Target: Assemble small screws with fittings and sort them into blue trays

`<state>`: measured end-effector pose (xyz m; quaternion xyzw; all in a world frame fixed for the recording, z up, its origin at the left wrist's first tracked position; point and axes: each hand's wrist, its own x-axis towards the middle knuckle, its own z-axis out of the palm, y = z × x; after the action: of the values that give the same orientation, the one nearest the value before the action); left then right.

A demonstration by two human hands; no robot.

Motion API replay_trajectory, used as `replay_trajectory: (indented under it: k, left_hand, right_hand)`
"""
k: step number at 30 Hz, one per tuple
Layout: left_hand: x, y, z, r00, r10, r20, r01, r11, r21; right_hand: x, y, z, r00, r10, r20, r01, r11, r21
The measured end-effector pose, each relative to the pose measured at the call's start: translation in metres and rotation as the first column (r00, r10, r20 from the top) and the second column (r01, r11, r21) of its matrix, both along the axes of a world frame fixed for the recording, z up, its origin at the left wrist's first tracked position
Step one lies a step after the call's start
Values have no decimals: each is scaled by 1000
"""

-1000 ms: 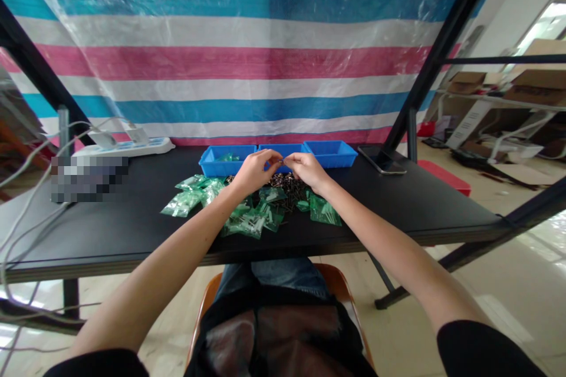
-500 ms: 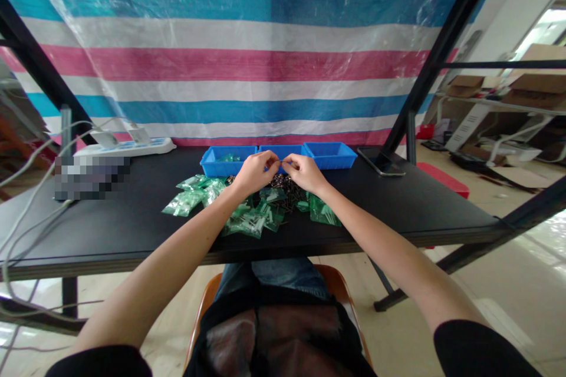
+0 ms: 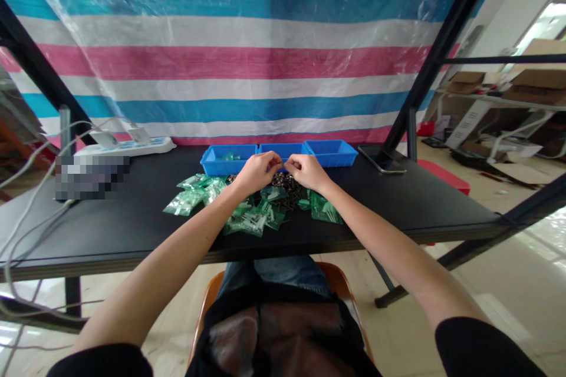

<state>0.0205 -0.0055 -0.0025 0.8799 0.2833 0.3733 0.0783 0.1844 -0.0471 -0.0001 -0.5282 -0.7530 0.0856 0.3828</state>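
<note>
My left hand (image 3: 260,169) and my right hand (image 3: 308,171) meet almost fingertip to fingertip above a pile of dark screws (image 3: 289,188). Both are closed in a pinch; whatever lies between the fingers is too small to make out. Just behind them stand a left blue bin (image 3: 212,167) with some green packets in it, a middle blue bin (image 3: 283,148) partly hidden by my hands, and a right blue bin (image 3: 338,159). Green plastic packets with pale pieces lie at the left (image 3: 186,201), in front (image 3: 247,224) and under my right wrist (image 3: 325,211).
A smartphone (image 3: 382,160) lies right of the bins on the black table (image 3: 398,203). At the left are a white power strip (image 3: 154,146) with plugs and cables, and a blurred-out object (image 3: 91,178). Black frame posts (image 3: 427,70) rise at both sides, before a striped sheet (image 3: 239,65).
My fingertips stay pinched over the screws, with a slightly wider gap between the two hands. The whole view has shifted a little; the packets and bins lie as before.
</note>
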Motion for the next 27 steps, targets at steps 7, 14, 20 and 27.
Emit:
replay_trajectory:
  k: [7, 14, 20, 27]
  left_hand:
    - [0, 1, -1, 999, 9, -36, -10, 1000, -8]
    - [1, 1, -2, 999, 32, -38, -34, 999, -28]
    - [2, -2, 1, 999, 35, -38, -36, 998, -51]
    - [1, -7, 6, 997, 72, 3, -71, 995, -74]
  right_hand:
    - [-1, -2, 0, 992, -90, 87, 90, 996, 3]
    - [-3, -5, 2, 980, -153, 127, 152, 988, 17]
    - [-4, -6, 1, 973, -179, 144, 174, 984, 43]
    - [-3, -5, 1, 989, -133, 58, 128, 989, 79]
